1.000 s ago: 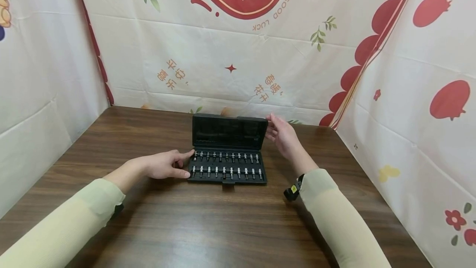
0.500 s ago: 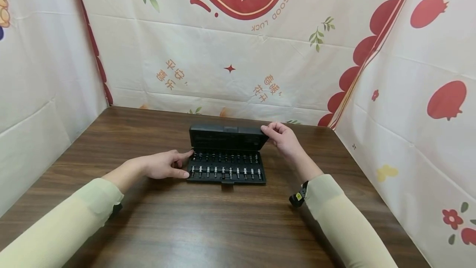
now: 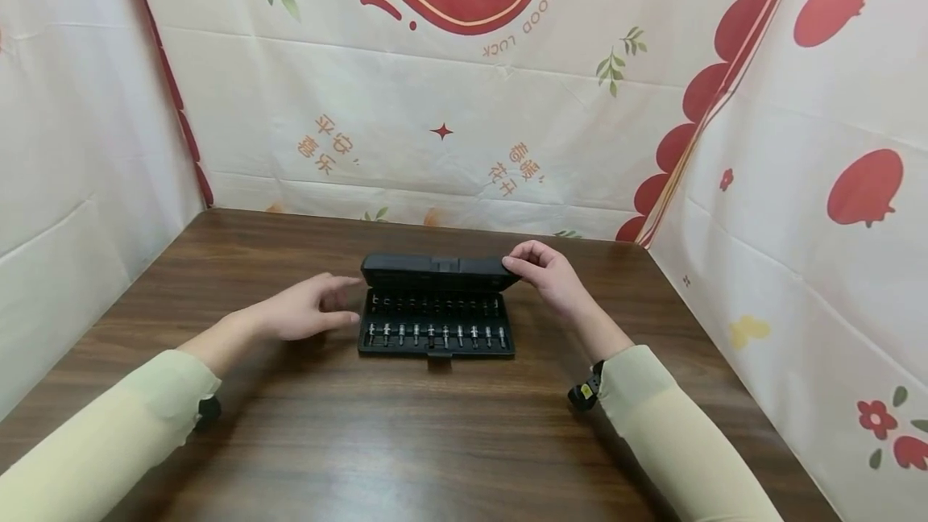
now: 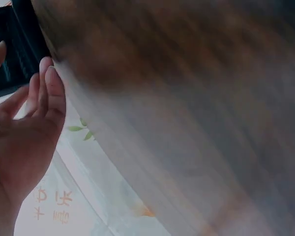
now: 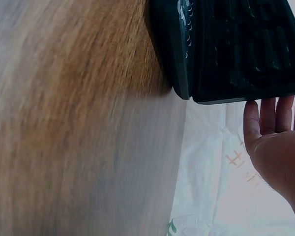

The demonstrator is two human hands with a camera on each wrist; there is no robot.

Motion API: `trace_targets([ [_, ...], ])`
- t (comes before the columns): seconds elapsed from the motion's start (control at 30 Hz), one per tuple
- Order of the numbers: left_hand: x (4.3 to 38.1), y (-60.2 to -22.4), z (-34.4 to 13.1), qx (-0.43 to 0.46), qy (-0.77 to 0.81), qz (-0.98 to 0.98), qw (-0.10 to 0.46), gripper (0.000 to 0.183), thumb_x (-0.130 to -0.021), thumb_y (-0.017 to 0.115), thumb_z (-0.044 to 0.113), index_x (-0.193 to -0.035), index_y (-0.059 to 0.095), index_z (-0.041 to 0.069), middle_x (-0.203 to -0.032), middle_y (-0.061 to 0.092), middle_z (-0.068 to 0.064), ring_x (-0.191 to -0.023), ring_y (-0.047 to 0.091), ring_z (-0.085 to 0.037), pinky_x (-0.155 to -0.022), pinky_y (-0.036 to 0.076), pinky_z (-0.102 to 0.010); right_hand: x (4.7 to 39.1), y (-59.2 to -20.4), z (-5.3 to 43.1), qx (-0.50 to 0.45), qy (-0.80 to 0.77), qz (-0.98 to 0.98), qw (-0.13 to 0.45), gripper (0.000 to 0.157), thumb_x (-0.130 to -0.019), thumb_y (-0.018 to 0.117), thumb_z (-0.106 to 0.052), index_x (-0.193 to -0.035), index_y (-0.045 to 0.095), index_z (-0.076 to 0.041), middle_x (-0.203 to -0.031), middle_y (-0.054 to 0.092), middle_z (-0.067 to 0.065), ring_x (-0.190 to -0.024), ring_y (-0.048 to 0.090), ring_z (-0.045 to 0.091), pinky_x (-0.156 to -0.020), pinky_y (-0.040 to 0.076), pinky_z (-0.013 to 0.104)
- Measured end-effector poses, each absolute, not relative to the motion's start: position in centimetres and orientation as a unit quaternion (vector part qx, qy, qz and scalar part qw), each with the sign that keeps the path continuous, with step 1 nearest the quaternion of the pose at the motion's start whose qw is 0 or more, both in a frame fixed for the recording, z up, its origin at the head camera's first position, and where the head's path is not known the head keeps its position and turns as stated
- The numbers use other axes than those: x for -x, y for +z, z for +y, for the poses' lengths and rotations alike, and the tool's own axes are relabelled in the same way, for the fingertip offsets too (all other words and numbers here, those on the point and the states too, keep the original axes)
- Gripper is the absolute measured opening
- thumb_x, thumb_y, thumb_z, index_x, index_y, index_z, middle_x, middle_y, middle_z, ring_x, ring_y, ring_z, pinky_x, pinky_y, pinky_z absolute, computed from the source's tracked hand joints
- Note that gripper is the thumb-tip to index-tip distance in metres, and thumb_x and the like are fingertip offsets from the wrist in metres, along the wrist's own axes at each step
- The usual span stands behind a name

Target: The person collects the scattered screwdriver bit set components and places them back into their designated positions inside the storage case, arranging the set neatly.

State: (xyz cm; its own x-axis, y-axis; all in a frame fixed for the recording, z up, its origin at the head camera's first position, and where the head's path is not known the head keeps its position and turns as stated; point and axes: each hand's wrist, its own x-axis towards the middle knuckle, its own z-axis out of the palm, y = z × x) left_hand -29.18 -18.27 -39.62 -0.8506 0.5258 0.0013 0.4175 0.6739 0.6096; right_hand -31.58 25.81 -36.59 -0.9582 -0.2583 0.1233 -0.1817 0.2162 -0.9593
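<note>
A black bit socket case [image 3: 471, 350] rests on the table, its lid [image 3: 409, 268] tilted partway down over the tray. Several silver bit sockets [image 3: 431, 336] stand in the front row; those in the back row lie in the lid's shadow. At the lid's upper right corner, my right hand [image 3: 554, 276] pinches the edge between thumb and fingers. In the right wrist view, the right hand's fingers [image 5: 268, 115] are at the lid's side edge. My left hand [image 3: 300, 308], fingers extended, is just off the case's left side and holds nothing.
The brown wooden table [image 3: 406, 441] extends around the case on all sides. A printed cloth [image 3: 413, 159] hangs behind the table's back edge, and more cloth [image 3: 790, 264] hangs along the right side.
The lid has swung forward and down from nearly upright. My right hand has gone from beside the lid to pinching its corner. The left hand has drawn slightly away from the case.
</note>
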Motion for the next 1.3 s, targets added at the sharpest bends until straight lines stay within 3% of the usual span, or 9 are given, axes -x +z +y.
trace_targets([
  [0.17, 29.3, -38.5, -18.5, -0.246, 0.359, 0.9, 0.032, 0.076, -0.108, 0.072, 0.038, -0.169, 0.04, 0.007, -0.146, 0.055, -0.023, -0.131, 0.067, -0.038, -0.11, 0.056, -0.056, 31.3, -36.3, 25.7, 0.145, -0.587, 0.796, 0.028, 0.015, -0.109, 0.071, -0.024, -0.116, 0.067, -0.012, -0.108, 0.067, -0.006, -0.107, 0.061, 0.018, -0.101, 0.051, 0.032],
  [0.37, 29.8, -37.5, -17.5, -0.267, 0.4, 0.877, 0.008, 0.071, -0.11, 0.069, 0.035, -0.171, 0.04, 0.013, -0.157, 0.052, -0.019, -0.147, 0.057, -0.041, -0.117, 0.05, -0.059, 30.9, -36.3, 26.0, 0.142, -0.562, 0.814, 0.026, 0.022, -0.108, 0.072, -0.025, -0.121, 0.067, -0.008, -0.11, 0.067, -0.003, -0.105, 0.059, 0.019, -0.095, 0.051, 0.029],
  [0.77, 29.8, -36.6, -14.7, -0.294, 0.367, 0.882, 0.033, 0.064, -0.113, 0.061, 0.047, -0.171, 0.043, 0.024, -0.165, 0.048, -0.011, -0.153, 0.05, -0.038, -0.121, 0.046, -0.058, 29.7, -36.6, 26.2, 0.172, -0.519, 0.837, 0.028, 0.022, -0.108, 0.074, -0.025, -0.119, 0.069, -0.006, -0.109, 0.069, 0.0, -0.098, 0.061, 0.016, -0.088, 0.053, 0.028],
  [0.97, 29.7, -36.7, -13.3, -0.312, 0.326, 0.892, 0.029, 0.06, -0.113, 0.056, 0.053, -0.168, 0.047, 0.031, -0.169, 0.047, -0.01, -0.151, 0.051, -0.036, -0.12, 0.042, -0.063, 29.3, -36.8, 26.3, 0.187, -0.507, 0.84, 0.04, 0.021, -0.107, 0.074, -0.021, -0.12, 0.069, -0.006, -0.113, 0.069, 0.004, -0.101, 0.065, 0.017, -0.094, 0.057, 0.034],
  [1.3, 29.5, -37.1, -12.3, -0.343, 0.305, 0.887, 0.057, 0.055, -0.115, 0.053, 0.047, -0.165, 0.054, 0.024, -0.172, 0.047, -0.011, -0.161, 0.041, -0.039, -0.127, 0.035, -0.064, 28.7, -36.7, 26.4, 0.212, -0.48, 0.849, 0.061, 0.018, -0.107, 0.073, -0.02, -0.121, 0.07, -0.01, -0.123, 0.069, 0.011, -0.113, 0.068, 0.031, -0.098, 0.059, 0.037],
])
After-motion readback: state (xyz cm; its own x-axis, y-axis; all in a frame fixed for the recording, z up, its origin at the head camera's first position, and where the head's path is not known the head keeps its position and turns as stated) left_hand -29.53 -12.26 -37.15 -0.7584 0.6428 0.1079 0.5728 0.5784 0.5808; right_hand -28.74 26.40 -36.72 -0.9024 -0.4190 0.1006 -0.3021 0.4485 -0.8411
